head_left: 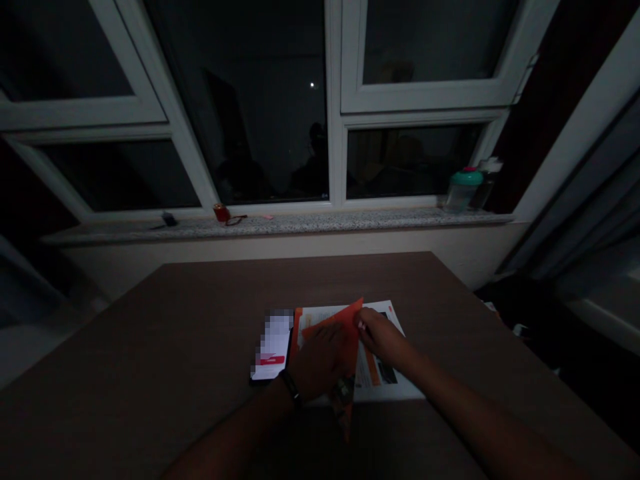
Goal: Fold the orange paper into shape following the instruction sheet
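An orange sheet of paper, folded to pointed corners, lies over a white printed booklet or sheet on the brown table. My left hand, with a dark band at the wrist, rests flat on the folded paper, fingers stretched forward. At the paper's right edge, near its top corner, my right hand is closed with curled fingers on the edge. A lower point of the paper, with dark print, sticks out below my left hand. Left of the booklet lies a phone with its screen lit and partly blurred out.
Behind the table runs a speckled stone windowsill. On it stand a small red jar, a dark small object and a bottle with a teal lid, beside a clear bottle. A grey curtain hangs at right.
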A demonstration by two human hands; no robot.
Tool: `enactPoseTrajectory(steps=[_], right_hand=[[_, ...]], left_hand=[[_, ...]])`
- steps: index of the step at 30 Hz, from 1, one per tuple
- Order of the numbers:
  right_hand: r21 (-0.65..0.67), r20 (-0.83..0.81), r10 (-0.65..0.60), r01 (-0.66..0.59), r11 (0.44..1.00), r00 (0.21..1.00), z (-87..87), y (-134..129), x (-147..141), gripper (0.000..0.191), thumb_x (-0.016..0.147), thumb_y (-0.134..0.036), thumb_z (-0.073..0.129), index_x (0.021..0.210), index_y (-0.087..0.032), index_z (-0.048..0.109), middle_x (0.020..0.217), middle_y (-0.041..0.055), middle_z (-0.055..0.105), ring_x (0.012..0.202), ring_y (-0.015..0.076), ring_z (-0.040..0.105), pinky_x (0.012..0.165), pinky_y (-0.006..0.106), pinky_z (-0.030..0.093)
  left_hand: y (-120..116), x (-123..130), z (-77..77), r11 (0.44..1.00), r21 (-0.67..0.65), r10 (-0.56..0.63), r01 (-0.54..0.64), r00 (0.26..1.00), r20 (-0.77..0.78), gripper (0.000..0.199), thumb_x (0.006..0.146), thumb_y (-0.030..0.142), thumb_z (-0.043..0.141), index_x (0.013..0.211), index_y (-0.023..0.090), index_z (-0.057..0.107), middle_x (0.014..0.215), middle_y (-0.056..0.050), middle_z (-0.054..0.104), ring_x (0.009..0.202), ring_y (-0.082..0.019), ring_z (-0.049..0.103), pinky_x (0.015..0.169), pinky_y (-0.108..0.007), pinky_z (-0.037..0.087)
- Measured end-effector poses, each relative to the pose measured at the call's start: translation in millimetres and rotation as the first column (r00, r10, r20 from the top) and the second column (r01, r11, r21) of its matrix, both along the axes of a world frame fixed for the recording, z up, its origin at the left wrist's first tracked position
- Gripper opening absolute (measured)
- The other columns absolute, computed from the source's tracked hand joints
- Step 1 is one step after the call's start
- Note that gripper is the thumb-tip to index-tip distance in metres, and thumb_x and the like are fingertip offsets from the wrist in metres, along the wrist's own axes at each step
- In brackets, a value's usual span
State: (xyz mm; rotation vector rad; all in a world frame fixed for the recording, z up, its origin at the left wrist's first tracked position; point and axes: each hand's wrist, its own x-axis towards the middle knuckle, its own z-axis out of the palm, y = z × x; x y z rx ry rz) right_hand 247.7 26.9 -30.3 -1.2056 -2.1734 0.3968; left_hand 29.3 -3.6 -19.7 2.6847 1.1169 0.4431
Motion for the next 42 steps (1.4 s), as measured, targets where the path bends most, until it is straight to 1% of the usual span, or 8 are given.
enactPoseTrajectory(steps=[7, 14, 19, 26, 31, 35, 40, 42], right_hand=[[-0.06, -0.078, 0.045, -0.05, 0.997, 0.996, 4.6, -11.8, 1.1, 0.016, 0.084, -0.007, 0.046, 0.094, -0.021, 0.048, 0.091, 0.003, 0.056, 0.086, 0.0179, 0.055, 0.077, 0.028, 0.042], [-0.129, -0.038, 0.045, -0.05, 0.99, 0.998, 7.6, -17.8, -3.8, 0.015, 0.086, -0.007, 0.046, 0.093, -0.019, 0.048, 0.089, 0.003, 0.055, 0.083, 0.0171, 0.055, 0.074, 0.027, 0.042], [-0.146, -0.006, 0.106, -0.106, 0.984, 0.994, 6.5, -22.7, -2.8, 0.012, 0.086, -0.01, 0.048, 0.091, -0.02, 0.047, 0.089, 0.0033, 0.057, 0.082, 0.0179, 0.056, 0.072, 0.027, 0.042], [-0.126, -0.035, 0.093, -0.096, 0.987, 0.995, 4.1, -17.8, 0.2, 0.016, 0.082, -0.007, 0.05, 0.092, -0.02, 0.051, 0.091, 0.0027, 0.058, 0.088, 0.0178, 0.057, 0.078, 0.027, 0.042], [-0.171, 0.013, 0.087, -0.084, 0.982, 0.996, 9.6, -23.0, -2.7, 0.018, 0.08, -0.007, 0.053, 0.094, -0.02, 0.052, 0.092, 0.0032, 0.059, 0.087, 0.0183, 0.058, 0.076, 0.027, 0.042], [-0.21, 0.005, 0.12, -0.117, 0.971, 0.993, 11.5, -25.3, -4.4, 0.021, 0.078, -0.005, 0.052, 0.093, -0.02, 0.051, 0.089, 0.0024, 0.059, 0.083, 0.0172, 0.058, 0.073, 0.026, 0.042], [-0.114, -0.026, 0.043, -0.046, 0.992, 0.999, 6.9, -15.4, -2.7, 0.015, 0.083, -0.006, 0.047, 0.089, -0.02, 0.05, 0.088, 0.0032, 0.057, 0.084, 0.0181, 0.056, 0.076, 0.028, 0.042], [-0.102, -0.021, 0.057, -0.059, 0.993, 0.998, 5.9, -12.8, -1.3, 0.015, 0.083, -0.006, 0.046, 0.089, -0.02, 0.049, 0.087, 0.0026, 0.057, 0.083, 0.0175, 0.056, 0.075, 0.028, 0.042]], left_hand=[[1.5, -1.4, -3.0, 1.0, 0.015, -0.004, 0.004, 1.0, -0.016, 0.054, 0.092, 0.033, 0.059, 0.14, 0.016, 0.039, 0.15, -0.016, 0.038, 0.14, -0.03, 0.034, 0.114, -0.049, 0.031], [-3.8, 3.2, 12.4, 1.0, -0.014, 0.006, -0.006, 1.0, -0.007, 0.043, 0.092, 0.03, 0.058, 0.132, 0.019, 0.046, 0.134, -0.011, 0.051, 0.125, -0.028, 0.046, 0.107, -0.044, 0.037], [-5.4, 4.6, 20.0, 0.999, -0.032, -0.005, 0.004, 0.999, -0.048, 0.044, 0.092, 0.028, 0.058, 0.133, 0.02, 0.046, 0.134, -0.01, 0.051, 0.125, -0.027, 0.045, 0.108, -0.043, 0.035], [-5.8, 4.3, 14.1, 1.0, 0.005, -0.03, 0.03, 0.999, -0.041, 0.049, 0.094, 0.03, 0.057, 0.139, 0.022, 0.04, 0.139, -0.011, 0.047, 0.129, -0.028, 0.042, 0.11, -0.046, 0.032], [-5.6, 3.6, 11.2, 1.0, 0.009, -0.015, 0.016, 0.999, -0.047, 0.049, 0.095, 0.033, 0.056, 0.14, 0.022, 0.039, 0.143, -0.012, 0.044, 0.133, -0.029, 0.04, 0.111, -0.047, 0.032], [-6.4, 4.0, 13.6, 1.0, 0.013, -0.022, 0.022, 0.999, -0.049, 0.049, 0.095, 0.033, 0.057, 0.139, 0.02, 0.04, 0.141, -0.012, 0.045, 0.131, -0.029, 0.042, 0.11, -0.046, 0.032], [-5.9, 3.7, 11.4, 1.0, 0.021, -0.017, 0.018, 0.998, -0.068, 0.051, 0.092, 0.031, 0.06, 0.138, 0.019, 0.041, 0.144, -0.013, 0.042, 0.135, -0.03, 0.037, 0.112, -0.049, 0.029], [-5.5, 3.4, 10.0, 1.0, 0.016, -0.014, 0.015, 0.998, -0.066, 0.049, 0.093, 0.031, 0.059, 0.138, 0.02, 0.041, 0.144, -0.013, 0.042, 0.135, -0.031, 0.037, 0.112, -0.049, 0.029]])
